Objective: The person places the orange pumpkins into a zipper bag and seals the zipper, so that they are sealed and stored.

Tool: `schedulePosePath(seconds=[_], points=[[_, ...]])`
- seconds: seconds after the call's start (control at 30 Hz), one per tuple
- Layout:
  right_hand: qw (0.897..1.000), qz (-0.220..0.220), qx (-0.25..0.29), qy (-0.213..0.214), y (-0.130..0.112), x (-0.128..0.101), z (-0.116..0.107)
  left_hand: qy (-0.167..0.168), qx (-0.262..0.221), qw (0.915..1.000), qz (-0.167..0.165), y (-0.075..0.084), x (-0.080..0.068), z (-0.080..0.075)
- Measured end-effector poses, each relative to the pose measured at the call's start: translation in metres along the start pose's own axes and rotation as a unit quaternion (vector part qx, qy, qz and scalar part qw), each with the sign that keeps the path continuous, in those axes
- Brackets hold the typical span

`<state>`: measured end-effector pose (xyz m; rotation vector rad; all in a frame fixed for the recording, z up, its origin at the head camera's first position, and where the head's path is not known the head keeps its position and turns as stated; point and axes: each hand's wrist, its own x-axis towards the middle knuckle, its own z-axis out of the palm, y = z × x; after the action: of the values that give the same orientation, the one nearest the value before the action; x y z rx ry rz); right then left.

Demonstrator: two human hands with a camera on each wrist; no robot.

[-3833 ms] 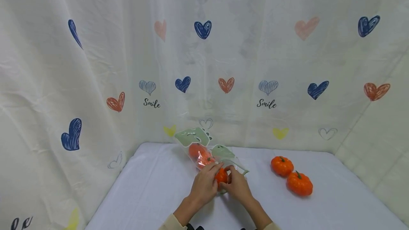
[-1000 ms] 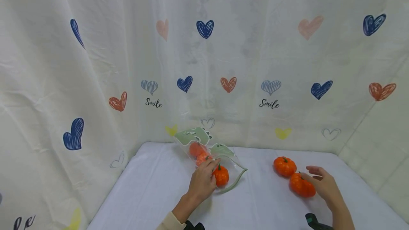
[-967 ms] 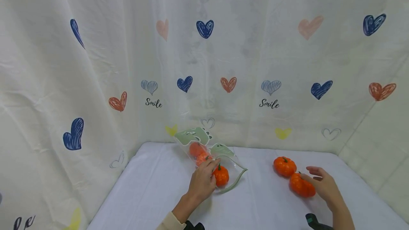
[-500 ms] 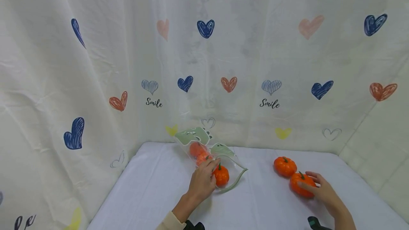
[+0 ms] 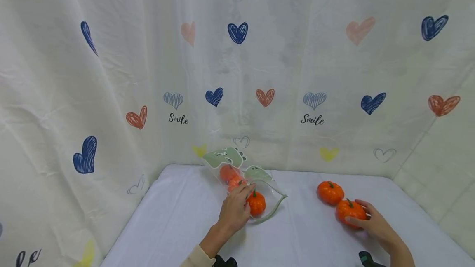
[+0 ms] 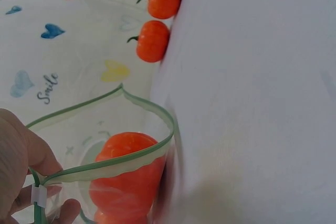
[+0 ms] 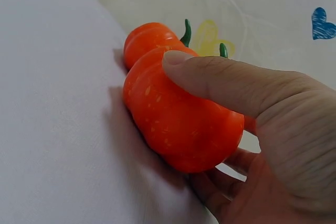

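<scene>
Right hand (image 5: 372,222) grips pumpkin (image 5: 349,211) — on table.

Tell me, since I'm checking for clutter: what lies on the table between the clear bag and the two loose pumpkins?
Nothing: in the head view only bare white tablecloth lies between the clear bag and the two loose pumpkins.

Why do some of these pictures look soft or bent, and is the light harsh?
Head view: even light, faint shadows, backdrop lines bowing at the edges. Left wrist view: the clear green-rimmed plastic bag and left hand blur up close. Right wrist view: the right hand gripping the small orange toy pumpkin is sharp, with a soft shadow on the white tablecloth.
</scene>
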<state>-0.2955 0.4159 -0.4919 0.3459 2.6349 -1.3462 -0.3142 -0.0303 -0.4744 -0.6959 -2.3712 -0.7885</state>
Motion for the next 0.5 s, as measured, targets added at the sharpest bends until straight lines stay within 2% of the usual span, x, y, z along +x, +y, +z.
schedulePosePath(seconds=[0.33,0.5], points=[[1.0,-0.006,-0.007,0.0,0.0019,0.0006,-0.0016,0.003,-0.007,1.0,-0.002,0.0012,-0.0012,-0.0005],[1.0,-0.009,-0.006,0.007,-0.0049,-0.001,-0.0031,0.003,-0.004,1.0,-0.001,0.0005,-0.0012,0.0001]])
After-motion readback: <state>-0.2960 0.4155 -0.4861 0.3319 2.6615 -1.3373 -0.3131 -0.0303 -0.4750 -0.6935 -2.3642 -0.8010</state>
